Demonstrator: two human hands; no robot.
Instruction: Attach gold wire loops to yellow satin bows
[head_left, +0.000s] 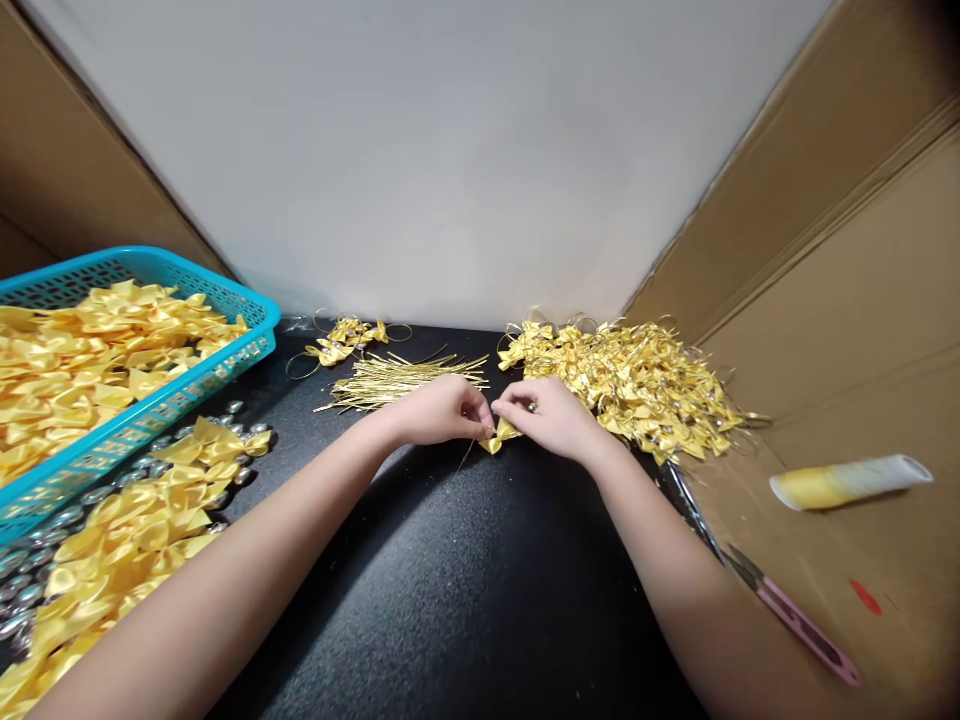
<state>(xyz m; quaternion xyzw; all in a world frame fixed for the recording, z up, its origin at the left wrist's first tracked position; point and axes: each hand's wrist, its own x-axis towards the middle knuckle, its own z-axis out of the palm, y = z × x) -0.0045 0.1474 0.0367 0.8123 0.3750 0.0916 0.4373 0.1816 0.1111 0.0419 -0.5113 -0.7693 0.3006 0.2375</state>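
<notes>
Over the middle of the black table, my left hand (450,410) and my right hand (546,415) meet at a small yellow ribbon bow (492,445). The fingers of both are pinched closed on it from either side. A thin strand trails below the left fingertips. Just behind my left hand lies a bundle of gold twist ties (405,380). Beyond my right hand rises a heap of yellow bows with gold wire loops (637,385). Whatever lies inside the fingertips is mostly hidden.
At left stands a blue plastic basket (266,335) of yellow bows. Loose bows (135,530) and shiny silver beads (30,590) lie before it. A few looped bows (345,340) sit by the wall. To the right are pink-handled scissors (802,625) and a ribbon-wrapped tube (847,482) against cardboard.
</notes>
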